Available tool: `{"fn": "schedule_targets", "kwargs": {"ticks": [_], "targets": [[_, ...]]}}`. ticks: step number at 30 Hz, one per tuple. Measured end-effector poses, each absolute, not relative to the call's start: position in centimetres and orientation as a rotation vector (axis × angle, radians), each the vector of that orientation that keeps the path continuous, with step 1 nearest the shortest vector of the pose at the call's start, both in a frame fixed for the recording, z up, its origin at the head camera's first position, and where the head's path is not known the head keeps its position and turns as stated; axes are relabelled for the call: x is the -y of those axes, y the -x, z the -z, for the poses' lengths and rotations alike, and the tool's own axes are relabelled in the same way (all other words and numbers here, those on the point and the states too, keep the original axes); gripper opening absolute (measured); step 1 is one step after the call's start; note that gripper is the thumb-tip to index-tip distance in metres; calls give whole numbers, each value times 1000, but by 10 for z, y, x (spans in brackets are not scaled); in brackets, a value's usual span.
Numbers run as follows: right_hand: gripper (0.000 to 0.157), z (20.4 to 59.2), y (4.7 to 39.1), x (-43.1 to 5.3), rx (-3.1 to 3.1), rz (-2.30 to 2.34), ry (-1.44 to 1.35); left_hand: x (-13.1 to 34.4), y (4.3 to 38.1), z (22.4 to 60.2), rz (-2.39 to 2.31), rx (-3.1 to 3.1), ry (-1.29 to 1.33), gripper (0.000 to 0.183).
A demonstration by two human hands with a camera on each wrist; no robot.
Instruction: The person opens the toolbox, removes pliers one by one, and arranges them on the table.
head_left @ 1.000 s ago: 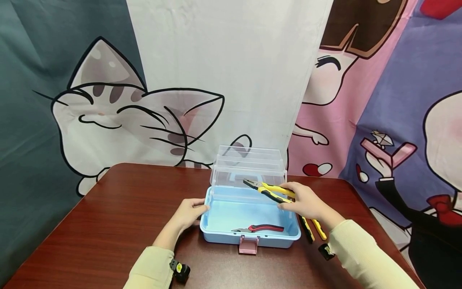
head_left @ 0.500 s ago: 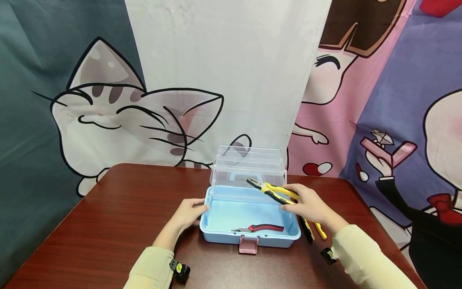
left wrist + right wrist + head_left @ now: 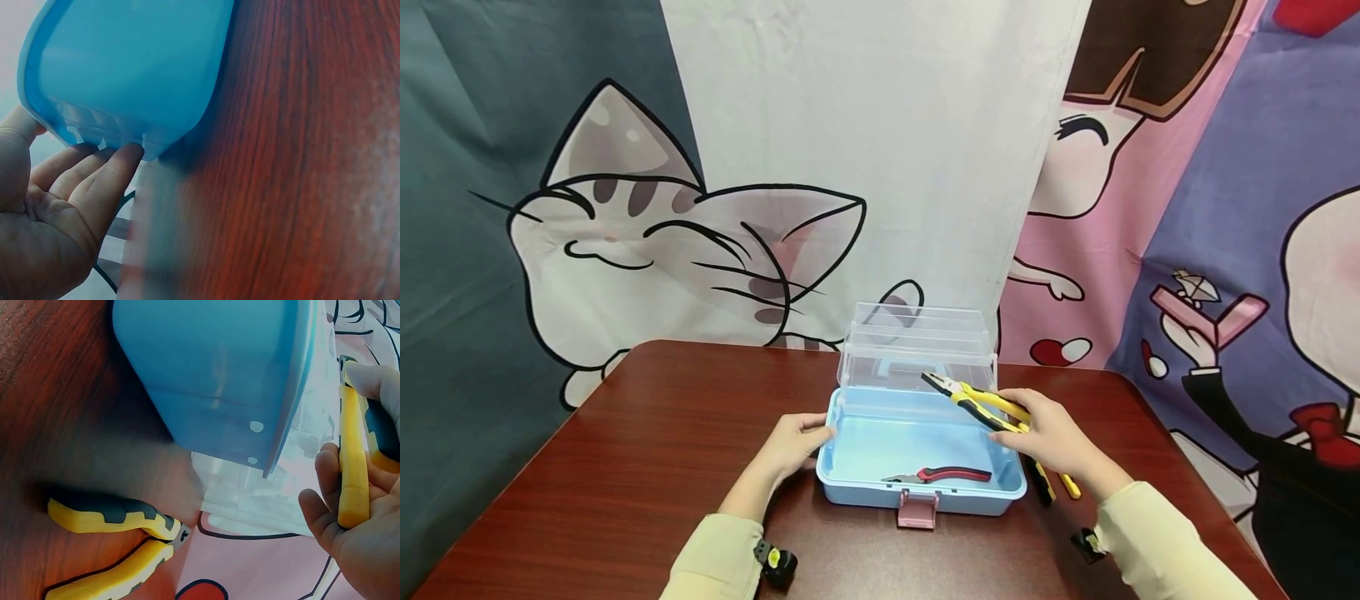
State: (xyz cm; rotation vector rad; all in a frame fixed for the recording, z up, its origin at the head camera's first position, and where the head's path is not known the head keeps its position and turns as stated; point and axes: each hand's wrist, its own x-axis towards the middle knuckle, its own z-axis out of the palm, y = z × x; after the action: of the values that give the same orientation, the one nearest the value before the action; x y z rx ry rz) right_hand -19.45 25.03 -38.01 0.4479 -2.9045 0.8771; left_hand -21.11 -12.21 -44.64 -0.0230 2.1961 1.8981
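Observation:
A light blue toolbox (image 3: 880, 442) stands on the table with its clear lid (image 3: 917, 321) raised. At its left wall, my left hand (image 3: 790, 442) grips the rim, the thumb on top and the other fingers against the outside, as the left wrist view shows. Yellow-and-black combination pliers (image 3: 977, 407), handles spread, are held by my right hand (image 3: 1051, 433) above the box's right side. Their nose points left toward the lid. Inside the box, near the front wall, lie red-and-black pliers (image 3: 953, 473). The pink latch (image 3: 917, 510) hangs down at the front.
Another pair of yellow-and-black pliers (image 3: 112, 569) lies on the table beside the box's right wall, partly hidden by my right hand in the head view. The brown wooden table (image 3: 700, 408) reaches back to a cartoon-printed curtain (image 3: 925, 167).
My right hand has drifted slightly to the right and down, carrying the yellow-and-black combination pliers. The left hand, the toolbox and the red-and-black pliers stay in place.

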Motion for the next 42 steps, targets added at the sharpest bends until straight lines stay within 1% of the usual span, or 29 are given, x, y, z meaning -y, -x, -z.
{"fn": "schedule_targets", "kwargs": {"ticks": [22, 42], "targets": [[62, 386, 183, -261, 2864, -871, -380, 122, 210, 446, -1897, -2197, 35, 44], [65, 392, 177, -275, 2870, -814, -280, 122, 212, 448, -1901, -2202, 41, 44]]}}
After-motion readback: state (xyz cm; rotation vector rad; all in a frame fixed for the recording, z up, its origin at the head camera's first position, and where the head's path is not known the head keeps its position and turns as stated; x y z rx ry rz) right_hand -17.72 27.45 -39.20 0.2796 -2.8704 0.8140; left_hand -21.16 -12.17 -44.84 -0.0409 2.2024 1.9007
